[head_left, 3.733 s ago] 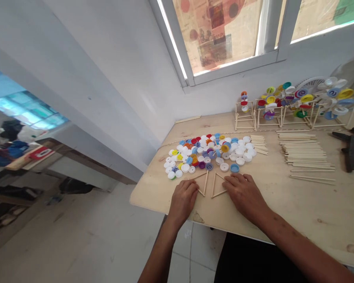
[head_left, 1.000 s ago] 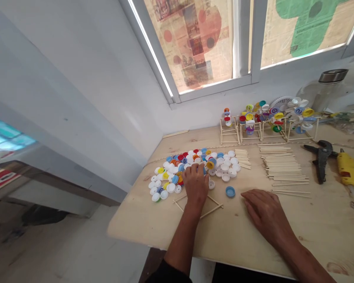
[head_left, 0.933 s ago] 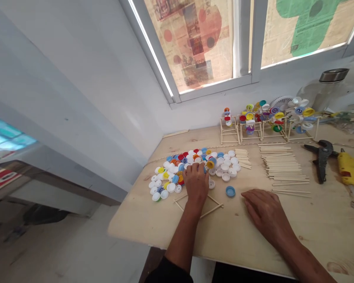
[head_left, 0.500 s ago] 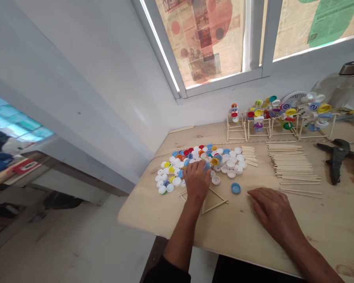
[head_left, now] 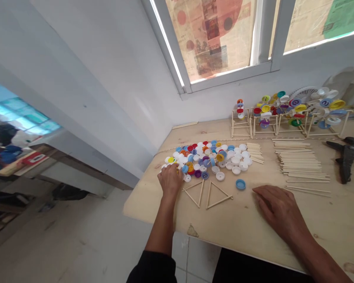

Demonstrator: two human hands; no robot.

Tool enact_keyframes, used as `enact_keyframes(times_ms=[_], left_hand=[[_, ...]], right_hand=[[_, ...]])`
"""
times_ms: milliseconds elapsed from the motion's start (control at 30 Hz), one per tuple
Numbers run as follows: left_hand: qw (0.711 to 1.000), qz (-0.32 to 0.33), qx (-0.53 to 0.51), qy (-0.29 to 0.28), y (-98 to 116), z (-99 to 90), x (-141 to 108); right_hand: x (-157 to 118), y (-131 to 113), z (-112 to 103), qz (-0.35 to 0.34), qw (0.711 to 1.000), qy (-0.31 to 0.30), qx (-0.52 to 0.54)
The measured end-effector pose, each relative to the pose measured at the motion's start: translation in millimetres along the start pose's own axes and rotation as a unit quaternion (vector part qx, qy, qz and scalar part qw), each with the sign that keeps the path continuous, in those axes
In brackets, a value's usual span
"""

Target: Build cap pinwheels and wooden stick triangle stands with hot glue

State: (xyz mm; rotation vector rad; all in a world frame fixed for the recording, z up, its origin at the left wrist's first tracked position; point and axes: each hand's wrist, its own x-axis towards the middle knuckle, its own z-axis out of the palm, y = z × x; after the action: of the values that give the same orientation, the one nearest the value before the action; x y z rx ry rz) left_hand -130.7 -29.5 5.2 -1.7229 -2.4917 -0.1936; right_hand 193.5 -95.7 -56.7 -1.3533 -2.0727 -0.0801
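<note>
My left hand [head_left: 170,180] reaches over the left end of a pile of plastic bottle caps [head_left: 237,161]. Its fingers are a little apart and bent down onto the caps; their tips are hidden, and I see no cap held. Two triangles of thin wooden sticks, a left triangle [head_left: 200,194] and a right triangle [head_left: 216,204], lie flat just right of that hand. My right hand [head_left: 279,208] rests on the table, fingers stretched out and holding nothing. A single blue cap [head_left: 240,184] sits apart from the pile, left of the right fingertips.
Loose wooden sticks [head_left: 301,163] are stacked in a row at the right, with shorter sticks [head_left: 254,152] beside the caps. Stick frames bearing capped wheels [head_left: 265,114] stand along the wall. A black clamp-like tool [head_left: 346,161] lies far right. The wooden table [head_left: 153,204] ends at the left.
My left hand has moved left from the middle of the cap pile to its left end, uncovering the left triangle. My right hand stays in place. The view has shifted slightly.
</note>
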Motion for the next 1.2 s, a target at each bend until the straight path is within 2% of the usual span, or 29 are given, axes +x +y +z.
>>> enact_keyframes(times_ms=[133, 300, 533, 833, 1000, 1200], left_hand=[[0.997, 0.019, 0.007, -0.071, -4.8, -3.6, 22.7], [0.994, 0.025, 0.008, -0.104, -6.9, -0.5, 36.2], [0.997, -0.002, 0.002, -0.083, 0.5, 6.1, 36.9], [0.995, 0.028, -0.019, -0.09, -3.8, 6.4, 36.4], [0.995, 0.033, -0.011, -0.092, -5.0, -0.1, 37.7], [0.997, 0.039, 0.006, -0.059, -6.9, -15.1, 32.3]], right_hand=[[0.8, -0.9, -1.7, 0.002, 1.0, 0.0, -0.001], [2.6, -3.7, -3.2, 0.01, 1.0, -0.003, -0.001], [1.8, -4.3, -2.8, 0.015, 1.0, -0.003, 0.001], [1.6, -2.9, -2.0, 0.011, 1.0, -0.005, -0.001], [1.2, -1.9, -1.4, 0.011, 1.0, -0.007, -0.002], [0.9, -2.4, -2.0, 0.012, 1.0, -0.006, -0.002]])
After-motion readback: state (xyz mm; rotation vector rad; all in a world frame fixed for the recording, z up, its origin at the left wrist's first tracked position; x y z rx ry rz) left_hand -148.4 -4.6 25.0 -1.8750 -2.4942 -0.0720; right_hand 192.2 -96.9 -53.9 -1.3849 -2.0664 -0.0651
